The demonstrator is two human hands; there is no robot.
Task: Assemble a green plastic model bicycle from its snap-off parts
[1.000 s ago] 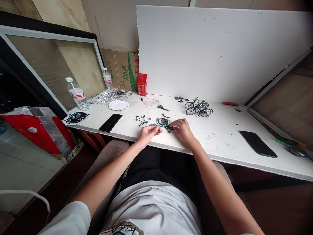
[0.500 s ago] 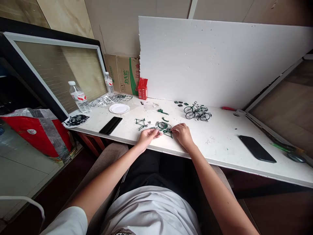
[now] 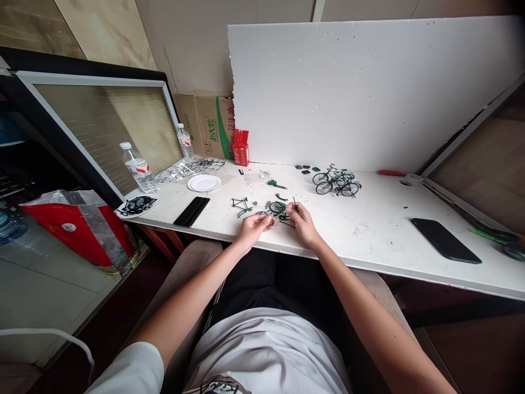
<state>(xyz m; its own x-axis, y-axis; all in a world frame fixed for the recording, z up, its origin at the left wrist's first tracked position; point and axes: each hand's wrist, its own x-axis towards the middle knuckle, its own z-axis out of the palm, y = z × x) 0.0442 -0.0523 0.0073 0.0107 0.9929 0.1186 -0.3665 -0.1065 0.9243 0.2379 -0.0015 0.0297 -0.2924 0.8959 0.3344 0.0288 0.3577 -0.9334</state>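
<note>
Near the front edge of the table, my left hand (image 3: 253, 229) pinches a small silvery-grey model bicycle part (image 3: 269, 215) between thumb and fingertips. Just to its right, my right hand (image 3: 302, 223) is closed on a thin dark green piece (image 3: 294, 201) whose tip sticks up past the fingers; its exact kind is too small to make out. Between and beyond the hands lies a spoked toy wheel (image 3: 277, 207) with other green parts. A green bicycle frame (image 3: 241, 206) rests left of them. Loose green pieces (image 3: 278, 184) lie farther back.
Assembled model bicycles (image 3: 336, 181) stand at right rear. A black phone (image 3: 192, 211) lies at left, another dark phone (image 3: 445, 239) at right. White plates (image 3: 204, 183), water bottles (image 3: 139, 168), a red box (image 3: 241, 148) and a cardboard box (image 3: 205, 123) occupy the left and back.
My right hand has lifted slightly and turned, with the thin green piece now pointing up from its fingers. The left hand keeps its pinch almost in place. The view has shifted a little.
</note>
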